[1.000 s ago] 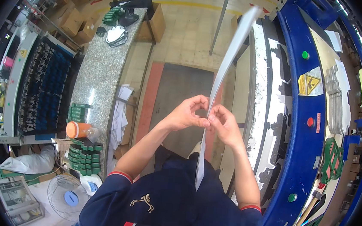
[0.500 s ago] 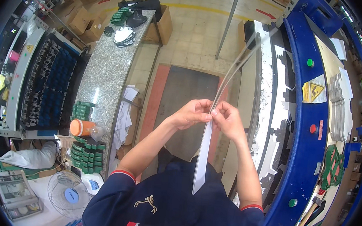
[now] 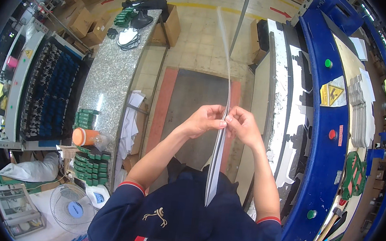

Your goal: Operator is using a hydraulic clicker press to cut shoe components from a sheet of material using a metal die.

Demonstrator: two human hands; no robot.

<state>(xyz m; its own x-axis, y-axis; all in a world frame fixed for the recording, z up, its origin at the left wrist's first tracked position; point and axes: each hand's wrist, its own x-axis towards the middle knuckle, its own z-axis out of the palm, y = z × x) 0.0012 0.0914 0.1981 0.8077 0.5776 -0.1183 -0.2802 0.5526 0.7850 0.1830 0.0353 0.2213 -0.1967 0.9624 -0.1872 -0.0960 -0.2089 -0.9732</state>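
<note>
In front of my body, thin flexible white sheets (image 3: 215,168) are seen almost edge-on, with narrow gaps between the layers. Their near end rests close to my shirt, and the far end rises away as a thin, blurred edge. My left hand (image 3: 205,121) pinches them from the left, thumb on the near side. From the right, my right hand (image 3: 244,128) grips the same spot with thumb and fingers closed. The two thumbs almost meet. How many layers lie between the fingers is too fine to make out.
To the left, a speckled stone table (image 3: 108,62) carries green blocks (image 3: 92,164), an orange-lidded jar (image 3: 86,137) and dark cut pieces. A desk fan (image 3: 75,209) stands below. Along the right runs a blue machine (image 3: 311,154) with buttons, beside a bench of white cut sheets (image 3: 284,174).
The far end of the sheets has swung left, from over the right bench to above the floor. Gaps between the layers now show at the near end. Both hands keep their pinch.
</note>
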